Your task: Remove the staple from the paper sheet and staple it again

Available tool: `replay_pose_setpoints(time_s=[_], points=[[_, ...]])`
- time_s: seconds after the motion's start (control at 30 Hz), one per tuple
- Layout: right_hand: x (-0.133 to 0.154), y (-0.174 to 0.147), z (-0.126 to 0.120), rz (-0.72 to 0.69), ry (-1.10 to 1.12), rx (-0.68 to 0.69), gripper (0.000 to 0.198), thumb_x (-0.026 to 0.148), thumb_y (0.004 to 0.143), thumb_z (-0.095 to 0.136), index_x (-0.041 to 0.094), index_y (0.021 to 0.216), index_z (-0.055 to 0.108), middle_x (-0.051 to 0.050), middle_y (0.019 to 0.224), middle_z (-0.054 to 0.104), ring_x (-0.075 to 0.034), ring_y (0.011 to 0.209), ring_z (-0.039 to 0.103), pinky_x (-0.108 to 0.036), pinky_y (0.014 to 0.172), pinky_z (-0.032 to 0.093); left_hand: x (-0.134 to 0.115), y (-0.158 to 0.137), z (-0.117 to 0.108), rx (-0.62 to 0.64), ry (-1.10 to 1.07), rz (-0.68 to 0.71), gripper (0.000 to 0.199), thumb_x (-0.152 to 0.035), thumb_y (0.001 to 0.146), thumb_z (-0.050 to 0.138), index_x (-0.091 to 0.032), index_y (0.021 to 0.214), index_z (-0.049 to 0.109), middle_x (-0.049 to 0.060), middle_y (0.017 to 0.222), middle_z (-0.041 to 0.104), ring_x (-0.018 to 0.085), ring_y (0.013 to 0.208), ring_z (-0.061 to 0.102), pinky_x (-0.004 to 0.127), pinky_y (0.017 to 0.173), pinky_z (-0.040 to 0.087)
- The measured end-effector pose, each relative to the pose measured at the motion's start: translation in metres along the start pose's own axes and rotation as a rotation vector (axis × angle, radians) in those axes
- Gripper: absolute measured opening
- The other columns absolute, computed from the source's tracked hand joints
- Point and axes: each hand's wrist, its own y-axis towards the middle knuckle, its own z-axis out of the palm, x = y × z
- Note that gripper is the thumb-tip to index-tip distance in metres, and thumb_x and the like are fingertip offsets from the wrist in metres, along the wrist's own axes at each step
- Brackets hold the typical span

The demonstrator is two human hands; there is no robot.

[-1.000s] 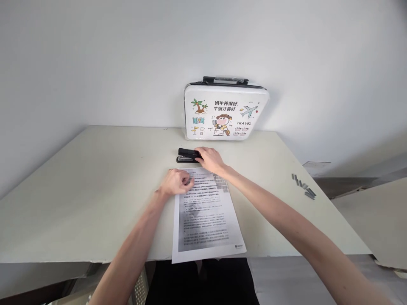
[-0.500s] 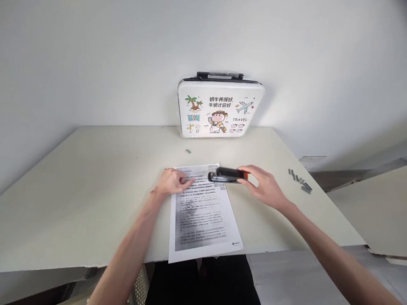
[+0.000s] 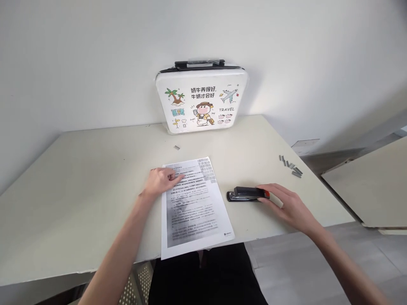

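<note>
Printed sheets of paper lie on the table in front of me, dense with text. Over their upper left edge rests my left hand, pressing down with bent fingers and the thumb stretched apart across the print. My right hand grips the rear end of a black stapler between thumb and fingers, by its red part. The stapler sits on or just above the tabletop, right of the paper and apart from it, its front pointing left.
A white case with cartoon prints and a black handle leans against the wall at the back. One small staple strip lies before it. Several more staple strips are scattered near the right edge of the table.
My right hand has brought the stapler from above the paper's upper right part to the table on the right. My left hand stays on the paper. The view has shifted slightly.
</note>
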Motion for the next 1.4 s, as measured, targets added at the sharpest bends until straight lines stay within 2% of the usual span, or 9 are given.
replay_pose_setpoints(time_s=[0.27, 0.43, 0.63, 0.73, 0.87, 1.0, 1.1, 1.23, 1.4], points=[[0.004, -0.013, 0.023, 0.326, 0.228, -0.116, 0.045, 0.050, 0.110, 0.038, 0.026, 0.135, 0.066, -0.010, 0.133, 0.073, -0.026, 0.125, 0.068, -0.040, 0.102, 0.057, 0.004, 0.002, 0.000, 0.004, -0.008, -0.053, 0.060, -0.062, 0.094, 0.064, -0.021, 0.057, 0.039, -0.004, 0.053, 0.047, 0.012, 0.050, 0.035, 0.026, 0.054, 0.032], [0.015, -0.010, 0.033, 0.452, 0.343, -0.240, 0.048, 0.053, 0.109, 0.038, 0.023, 0.125, 0.071, -0.011, 0.131, 0.074, -0.025, 0.122, 0.069, -0.040, 0.105, 0.054, 0.009, 0.007, -0.007, 0.041, 0.014, 0.017, 0.058, -0.061, 0.095, 0.061, -0.021, 0.059, 0.039, -0.004, 0.053, 0.046, 0.012, 0.050, 0.035, 0.027, 0.054, 0.029], [0.018, -0.004, 0.036, 0.481, 0.426, -0.282, 0.045, 0.052, 0.109, 0.039, 0.023, 0.128, 0.068, -0.011, 0.132, 0.073, -0.024, 0.124, 0.067, -0.042, 0.108, 0.052, 0.015, 0.017, -0.017, 0.094, 0.047, 0.171, 0.054, -0.053, 0.095, 0.061, -0.021, 0.056, 0.041, -0.004, 0.049, 0.046, 0.012, 0.047, 0.035, 0.027, 0.051, 0.025], [0.017, -0.003, 0.037, 0.473, 0.467, -0.290, 0.043, 0.052, 0.109, 0.040, 0.023, 0.128, 0.066, -0.011, 0.129, 0.074, -0.024, 0.122, 0.067, -0.042, 0.109, 0.051, -0.004, 0.024, -0.019, 0.097, -0.004, 0.302, 0.051, -0.045, 0.096, 0.062, -0.021, 0.055, 0.044, -0.004, 0.051, 0.049, 0.012, 0.048, 0.039, 0.028, 0.051, 0.026], [0.013, -0.001, 0.038, 0.430, 0.469, -0.315, 0.041, 0.051, 0.108, 0.043, 0.024, 0.129, 0.064, -0.011, 0.128, 0.074, -0.025, 0.117, 0.068, -0.043, 0.104, 0.053, -0.054, 0.030, -0.016, 0.178, -0.142, 0.414, 0.042, -0.037, 0.101, 0.058, -0.021, 0.062, 0.054, -0.004, 0.057, 0.056, 0.012, 0.051, 0.046, 0.028, 0.054, 0.034], [0.009, 0.000, 0.037, 0.401, 0.473, -0.292, 0.039, 0.051, 0.108, 0.043, 0.025, 0.130, 0.063, -0.010, 0.129, 0.073, -0.025, 0.117, 0.068, -0.042, 0.103, 0.053, -0.113, 0.036, -0.006, 0.277, -0.241, 0.413, 0.023, -0.044, 0.099, 0.066, -0.021, 0.095, 0.068, 0.001, 0.091, 0.072, 0.018, 0.078, 0.067, 0.032, 0.076, 0.050], [0.011, 0.000, 0.037, 0.417, 0.485, -0.294, 0.041, 0.052, 0.109, 0.039, 0.025, 0.129, 0.064, -0.010, 0.129, 0.073, -0.025, 0.122, 0.067, -0.043, 0.107, 0.051, -0.145, 0.041, 0.008, 0.326, -0.234, 0.419, 0.034, -0.050, 0.095, 0.073, -0.021, 0.111, 0.068, 0.004, 0.107, 0.072, 0.023, 0.094, 0.070, 0.037, 0.086, 0.052], [0.016, 0.000, 0.038, 0.458, 0.468, -0.315, 0.044, 0.055, 0.108, 0.040, 0.025, 0.127, 0.066, -0.011, 0.130, 0.074, -0.027, 0.120, 0.068, -0.044, 0.106, 0.052, -0.163, 0.043, 0.023, 0.336, -0.197, 0.454, 0.025, -0.043, 0.099, 0.071, -0.019, 0.096, 0.068, 0.003, 0.093, 0.071, 0.021, 0.083, 0.069, 0.034, 0.077, 0.052], [0.019, 0.000, 0.038, 0.487, 0.432, -0.327, 0.044, 0.057, 0.106, 0.044, 0.024, 0.124, 0.068, -0.011, 0.130, 0.074, -0.028, 0.118, 0.068, -0.044, 0.103, 0.053, -0.153, 0.036, 0.024, 0.280, -0.247, 0.434, 0.026, -0.042, 0.104, 0.063, -0.019, 0.094, 0.067, 0.002, 0.089, 0.073, 0.019, 0.075, 0.068, 0.032, 0.071, 0.050]])
